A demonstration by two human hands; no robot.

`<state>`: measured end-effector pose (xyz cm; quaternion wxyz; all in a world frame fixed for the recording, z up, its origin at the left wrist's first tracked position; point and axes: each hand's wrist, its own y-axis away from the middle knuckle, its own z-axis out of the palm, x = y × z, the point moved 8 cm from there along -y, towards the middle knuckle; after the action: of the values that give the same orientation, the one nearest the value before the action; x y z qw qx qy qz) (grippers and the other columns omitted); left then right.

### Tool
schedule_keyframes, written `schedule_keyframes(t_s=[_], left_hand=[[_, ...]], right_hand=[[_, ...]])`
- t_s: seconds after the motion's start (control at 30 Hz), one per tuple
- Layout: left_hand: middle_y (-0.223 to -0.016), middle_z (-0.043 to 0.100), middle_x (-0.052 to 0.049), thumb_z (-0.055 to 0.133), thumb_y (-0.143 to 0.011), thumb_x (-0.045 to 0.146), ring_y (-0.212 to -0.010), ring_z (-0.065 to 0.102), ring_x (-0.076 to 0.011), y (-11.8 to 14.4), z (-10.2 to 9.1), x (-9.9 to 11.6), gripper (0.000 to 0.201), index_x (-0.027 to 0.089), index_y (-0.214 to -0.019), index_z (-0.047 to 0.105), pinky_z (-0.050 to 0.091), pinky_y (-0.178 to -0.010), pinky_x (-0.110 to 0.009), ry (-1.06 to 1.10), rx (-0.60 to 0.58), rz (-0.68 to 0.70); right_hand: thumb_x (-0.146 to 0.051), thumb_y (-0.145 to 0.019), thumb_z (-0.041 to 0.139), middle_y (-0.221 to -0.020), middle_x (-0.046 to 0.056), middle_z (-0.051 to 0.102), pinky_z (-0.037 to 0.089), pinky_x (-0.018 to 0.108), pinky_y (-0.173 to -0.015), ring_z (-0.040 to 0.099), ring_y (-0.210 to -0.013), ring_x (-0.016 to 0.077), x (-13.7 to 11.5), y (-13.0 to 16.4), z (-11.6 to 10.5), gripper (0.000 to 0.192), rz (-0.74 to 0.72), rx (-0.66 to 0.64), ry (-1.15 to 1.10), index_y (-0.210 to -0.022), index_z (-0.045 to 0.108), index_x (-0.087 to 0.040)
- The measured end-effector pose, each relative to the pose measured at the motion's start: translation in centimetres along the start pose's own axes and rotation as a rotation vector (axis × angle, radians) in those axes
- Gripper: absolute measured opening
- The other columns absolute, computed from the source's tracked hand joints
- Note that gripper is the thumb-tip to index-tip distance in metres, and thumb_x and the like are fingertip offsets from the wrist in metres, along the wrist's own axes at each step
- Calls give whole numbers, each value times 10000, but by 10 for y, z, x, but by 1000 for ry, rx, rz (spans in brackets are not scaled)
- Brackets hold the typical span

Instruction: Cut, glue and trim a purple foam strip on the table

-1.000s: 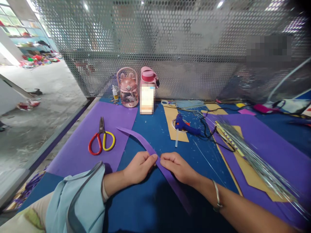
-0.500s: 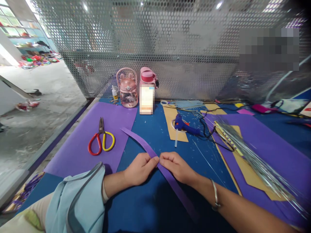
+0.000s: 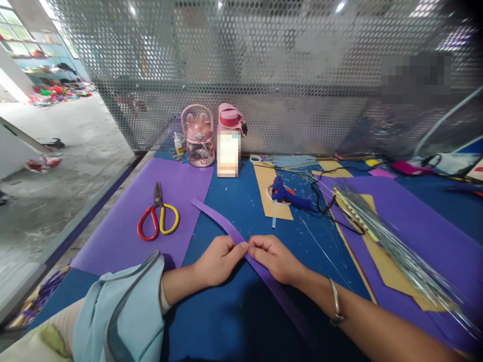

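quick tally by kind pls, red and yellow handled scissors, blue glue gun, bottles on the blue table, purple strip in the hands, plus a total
Red and yellow handled metal scissors: 1
Blue glue gun: 1
Pink-topped drink bottles: 2
Small white dropper bottle: 1
Long purple strip: 1
Total: 6

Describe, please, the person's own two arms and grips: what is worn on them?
The left grip and right grip are ungloved hands. The left arm wears a light blue sleeve with a grey band, ending before the wrist. The right forearm is bare where it shows, with a silver bangle near the wrist.
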<state>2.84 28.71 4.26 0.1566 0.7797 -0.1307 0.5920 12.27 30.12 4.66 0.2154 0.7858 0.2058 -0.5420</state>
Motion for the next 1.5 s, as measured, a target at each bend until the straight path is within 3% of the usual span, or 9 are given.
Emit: schedule_keyframes(t_s=[0.2, 0.37, 0.87, 1.07, 1.5], left_hand=[[-499, 378, 50, 383, -888, 479, -474, 318, -80, 0, -3, -6, 454, 177, -550, 401, 259, -453, -224, 93, 34, -55], [-501, 360, 54, 382, -895, 463, -477, 310, -77, 1, 0, -1, 448, 176, -551, 395, 251, -463, -224, 25, -4, -26], [-500, 361, 55, 395, -892, 429, -478, 309, -76, 1, -1, 0, 427, 175, -549, 394, 251, -464, -219, 24, 27, -5], [-471, 389, 37, 333, -907, 447, -458, 343, -85, 0, 0, -6, 481, 178, -513, 396, 266, -451, -226, 77, 29, -66], [-495, 359, 45, 333, -921, 456, -480, 326, -84, 1, 1, -4, 482, 175, -535, 392, 257, -466, -232, 48, -1, -2]], right_hand=[[-323, -773, 478, -514, -60, 329, 268, 231, -497, 297, -520, 96, 0, 1, -1, 271, -3, 5, 9, -547, 408, -193], [-343, -798, 430, -548, -50, 363, 299, 232, -508, 327, -535, 102, 0, 0, 0, 263, 8, 7, -15, -583, 424, -192], [-343, -812, 462, -557, -49, 376, 301, 226, -515, 335, -547, 99, 0, 0, 2, 275, -1, -3, -15, -588, 432, -186], [-327, -790, 459, -537, -49, 362, 291, 235, -517, 328, -542, 104, 0, 0, 1, 263, -5, 0, 2, -567, 423, -191], [-327, -788, 449, -529, -56, 339, 288, 233, -510, 309, -530, 100, -2, 1, 1, 265, -9, -10, -3, -562, 403, -198]])
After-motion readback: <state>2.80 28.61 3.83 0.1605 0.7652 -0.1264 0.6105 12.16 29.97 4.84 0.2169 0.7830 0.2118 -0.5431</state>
